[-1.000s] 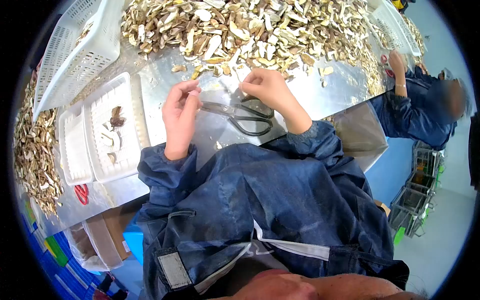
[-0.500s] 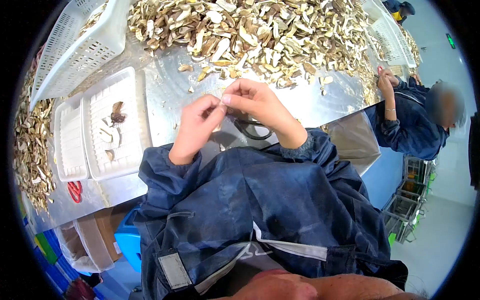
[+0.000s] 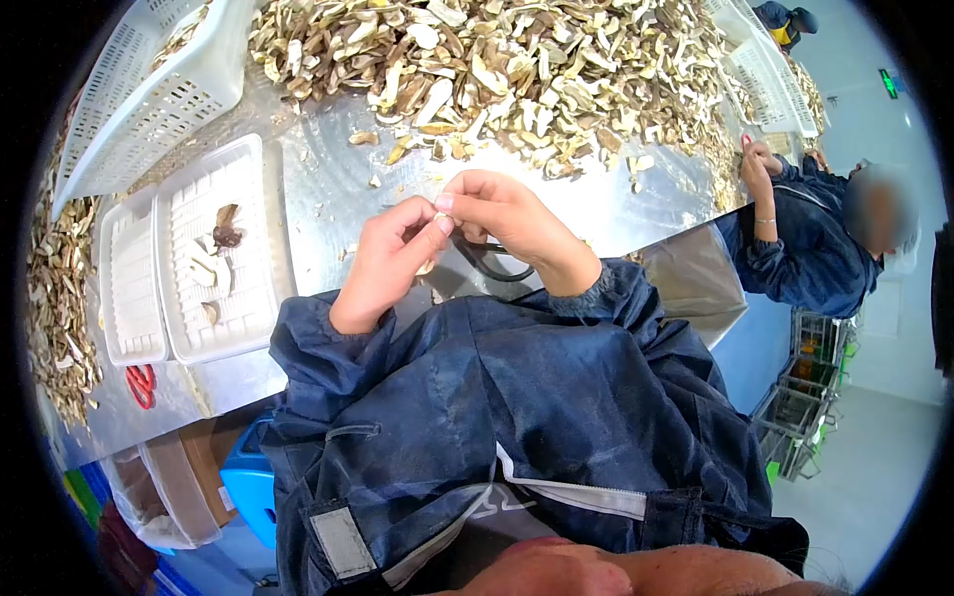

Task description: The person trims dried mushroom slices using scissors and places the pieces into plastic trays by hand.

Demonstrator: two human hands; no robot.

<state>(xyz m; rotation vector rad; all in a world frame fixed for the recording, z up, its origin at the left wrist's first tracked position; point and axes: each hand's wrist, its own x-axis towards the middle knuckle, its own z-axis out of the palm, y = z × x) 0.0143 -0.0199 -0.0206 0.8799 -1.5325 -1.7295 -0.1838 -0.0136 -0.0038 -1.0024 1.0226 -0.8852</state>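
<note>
My left hand (image 3: 383, 260) and my right hand (image 3: 515, 226) meet over the table's front edge, thumbs and fingers pinched together. Between them is a small pale piece of mushroom (image 3: 426, 267), mostly hidden by the fingers; a bit of it shows under my left hand. A black loop handle (image 3: 489, 264), like that of scissors, shows just below my right hand; whether the hand holds it or it lies on the metal table (image 3: 328, 164), I cannot tell. Left of my hands, a white ribbed tray (image 3: 224, 333) holds a few mushroom slices, pale and dark brown.
A big heap of dried mushroom slices (image 3: 497, 74) spreads behind my hands. At left stand a white perforated basket (image 3: 149, 124), a second white tray (image 3: 129, 288) and red-handled scissors (image 3: 140, 385). A co-worker (image 3: 810, 233) works at the right. Below the table is a blue bin (image 3: 248, 477).
Both hands stay pinched together in nearly the same place, with the fingers slightly shifted. The whole view has moved a little.
</note>
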